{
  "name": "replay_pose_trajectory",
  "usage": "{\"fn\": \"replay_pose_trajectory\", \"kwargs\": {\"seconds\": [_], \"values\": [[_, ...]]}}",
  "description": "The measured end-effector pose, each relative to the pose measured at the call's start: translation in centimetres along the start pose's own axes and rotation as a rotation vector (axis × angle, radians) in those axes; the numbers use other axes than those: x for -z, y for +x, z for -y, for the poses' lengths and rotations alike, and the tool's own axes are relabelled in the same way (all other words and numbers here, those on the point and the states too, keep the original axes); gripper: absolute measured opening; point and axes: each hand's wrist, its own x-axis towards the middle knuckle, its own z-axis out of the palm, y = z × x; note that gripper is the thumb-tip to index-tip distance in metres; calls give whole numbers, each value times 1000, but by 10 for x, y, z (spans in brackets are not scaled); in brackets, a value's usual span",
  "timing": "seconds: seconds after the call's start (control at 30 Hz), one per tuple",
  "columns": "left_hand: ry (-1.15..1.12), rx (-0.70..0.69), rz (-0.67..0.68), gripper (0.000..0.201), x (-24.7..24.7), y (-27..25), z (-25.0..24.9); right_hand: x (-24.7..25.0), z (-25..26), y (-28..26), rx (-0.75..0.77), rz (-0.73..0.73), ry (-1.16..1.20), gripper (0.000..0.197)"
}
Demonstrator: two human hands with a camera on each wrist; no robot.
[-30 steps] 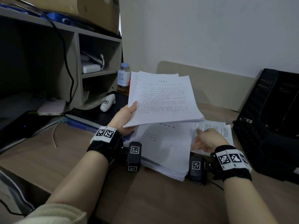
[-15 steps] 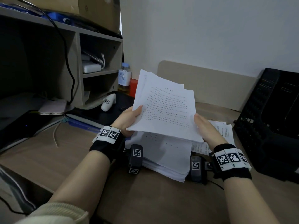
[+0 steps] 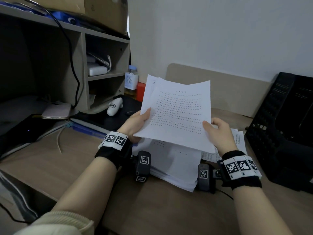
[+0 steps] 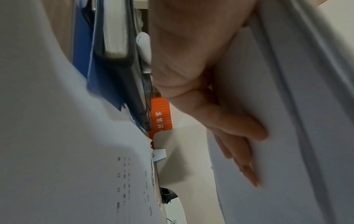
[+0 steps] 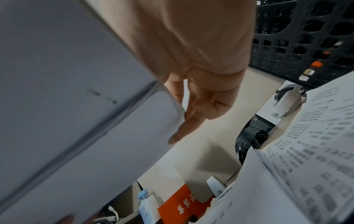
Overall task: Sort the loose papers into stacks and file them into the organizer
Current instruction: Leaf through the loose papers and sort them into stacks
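I hold a thin sheaf of printed papers [image 3: 177,112] tilted up above the desk. My left hand [image 3: 138,121] pinches its left edge, thumb on the printed face and fingers [image 4: 237,144] flat against the back. My right hand [image 3: 218,131] grips the lower right corner, thumb on top, fingers [image 5: 193,119] stretched behind the sheets. Under the sheaf a thick stack of white papers [image 3: 176,167] lies on the desk, with more printed sheets [image 3: 238,141] spread to its right. The black perforated organizer [image 3: 279,129] stands at the right edge.
A wooden shelf unit [image 3: 81,68] with a cable fills the left. Beside it are a bottle [image 3: 131,80], an orange box [image 3: 140,91], a white device [image 3: 114,106] on a dark pad, a pink phone [image 3: 56,111] and blue folders [image 3: 88,128].
My right hand left the sheets lying on the desk and took hold of the sheaf's right corner. The sheaf rose and tilted more upright between both hands.
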Motion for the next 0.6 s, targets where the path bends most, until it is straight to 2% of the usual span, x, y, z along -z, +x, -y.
{"fn": "replay_pose_trajectory", "kwargs": {"seconds": [0.2,0.4,0.5,0.6], "values": [[-41,34,-39,33,-2,-6,-3,3,-4,4,34,-141,-9,24],[-151,6,-118,40,0,-10,-7,12,-2,1,-46,-292,-16,25],[-205,2,-136,33,3,-8,-8,19,-5,6,-95,-286,-84,18],[-310,-7,-123,29,4,-4,-7,23,-10,10,-167,-208,-146,19]]}}
